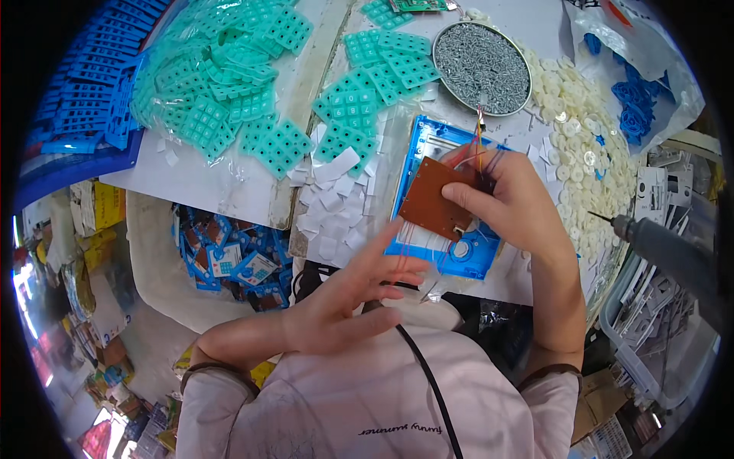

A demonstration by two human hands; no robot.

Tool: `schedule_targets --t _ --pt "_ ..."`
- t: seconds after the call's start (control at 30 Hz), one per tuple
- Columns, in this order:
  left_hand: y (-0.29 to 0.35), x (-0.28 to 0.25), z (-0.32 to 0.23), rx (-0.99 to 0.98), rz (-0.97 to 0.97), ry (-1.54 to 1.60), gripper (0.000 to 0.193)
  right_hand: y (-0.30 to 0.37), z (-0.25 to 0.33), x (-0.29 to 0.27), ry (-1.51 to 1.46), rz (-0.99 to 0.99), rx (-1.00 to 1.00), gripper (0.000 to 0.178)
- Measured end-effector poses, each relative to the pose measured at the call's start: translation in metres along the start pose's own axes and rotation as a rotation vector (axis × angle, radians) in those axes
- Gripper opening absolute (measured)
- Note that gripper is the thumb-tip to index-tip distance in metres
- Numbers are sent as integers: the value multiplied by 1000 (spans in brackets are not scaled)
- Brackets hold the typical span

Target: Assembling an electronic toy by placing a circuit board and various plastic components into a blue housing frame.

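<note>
Here the right hand (pixel 520 203) pinches the brown circuit board (pixel 434 197) flat over the blue case (pixel 451 252), while the open, empty left hand (pixel 348 294) hovers just below that case.

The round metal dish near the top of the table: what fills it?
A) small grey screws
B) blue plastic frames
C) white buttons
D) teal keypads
A: the round metal dish is heaped with small grey screws, while the teal keypads lie to its left and the white discs are piled to its right on the table.
</note>
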State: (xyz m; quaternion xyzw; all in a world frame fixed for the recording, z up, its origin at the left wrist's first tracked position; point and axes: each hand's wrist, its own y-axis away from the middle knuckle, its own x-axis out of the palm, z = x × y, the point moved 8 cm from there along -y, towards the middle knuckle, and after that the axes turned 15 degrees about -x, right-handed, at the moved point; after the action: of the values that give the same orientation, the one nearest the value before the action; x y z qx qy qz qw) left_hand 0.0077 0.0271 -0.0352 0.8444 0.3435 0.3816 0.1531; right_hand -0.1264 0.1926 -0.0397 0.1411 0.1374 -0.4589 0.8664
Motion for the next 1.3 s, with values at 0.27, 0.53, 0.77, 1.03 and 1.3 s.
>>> schedule_targets --t 0.27,0.53,0.77,1.03,1.3 --pt "11 -7 -25 -45 -249 -853 60 -17 28 4 548 129 -202 34" --pt "-23 0 -66 584 -465 -1718 58 -12 47 -8 732 -83 -191 44" --pt "-25 4 -65 543 -456 -1837 60 44 65 27 704 -10 -551 58" --pt "-39 -7 -102 331 -182 -1653 37 51 58 52 877 229 -399 71" --pt "-168 -55 -202 710 -678 -1809 12 47 67 52 880 193 -443 57"
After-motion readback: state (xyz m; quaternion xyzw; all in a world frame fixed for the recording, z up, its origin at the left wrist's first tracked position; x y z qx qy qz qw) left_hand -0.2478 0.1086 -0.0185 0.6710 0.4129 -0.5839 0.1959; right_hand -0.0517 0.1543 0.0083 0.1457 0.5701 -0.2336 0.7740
